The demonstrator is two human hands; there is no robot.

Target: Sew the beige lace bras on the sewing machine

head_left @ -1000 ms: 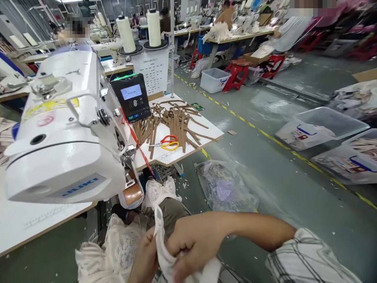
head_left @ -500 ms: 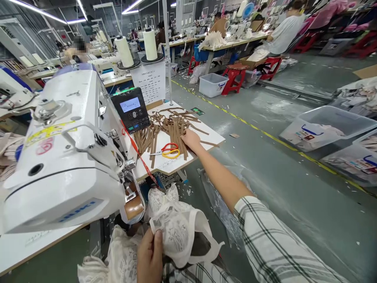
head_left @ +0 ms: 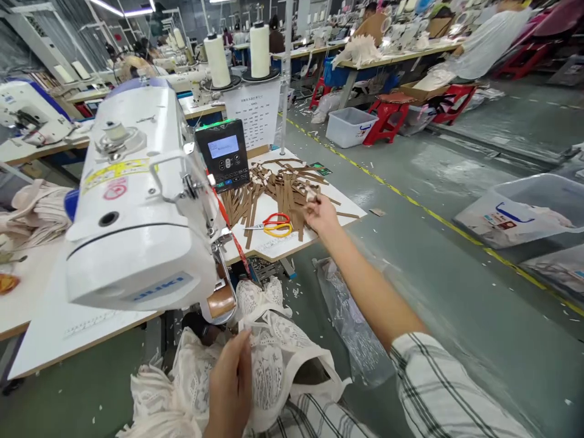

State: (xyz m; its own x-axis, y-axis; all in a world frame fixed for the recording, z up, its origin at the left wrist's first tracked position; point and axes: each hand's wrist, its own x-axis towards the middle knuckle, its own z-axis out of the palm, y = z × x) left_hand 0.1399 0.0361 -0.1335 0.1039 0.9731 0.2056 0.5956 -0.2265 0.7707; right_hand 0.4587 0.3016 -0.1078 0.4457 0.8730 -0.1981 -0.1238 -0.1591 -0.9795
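A white lace bra (head_left: 269, 371) lies over my lap, and my left hand (head_left: 232, 383) pinches its edge between thumb and fingers. My right hand (head_left: 320, 214) is over the right side of a pile of brown straps (head_left: 285, 191) on the white tabletop. Its fingers are closed on a brown strap with a whitish end (head_left: 311, 194), partly blurred. Left of that hand lie scissors (head_left: 277, 229) with red and yellow handles. More white lace garments (head_left: 189, 377) hang in a bunch left of my left hand.
A white sewing machine (head_left: 141, 249) stands close on the left, with a control panel (head_left: 223, 153) behind it. Thread cones (head_left: 260, 52) stand at the back. Plastic bins (head_left: 515, 213) and a red stool (head_left: 387, 118) are on the floor. Other people sit farther off.
My right hand has lifted slightly from the pile, with a strap in its fingers. The view has turned a little to the left. My left hand keeps hold of the bra.
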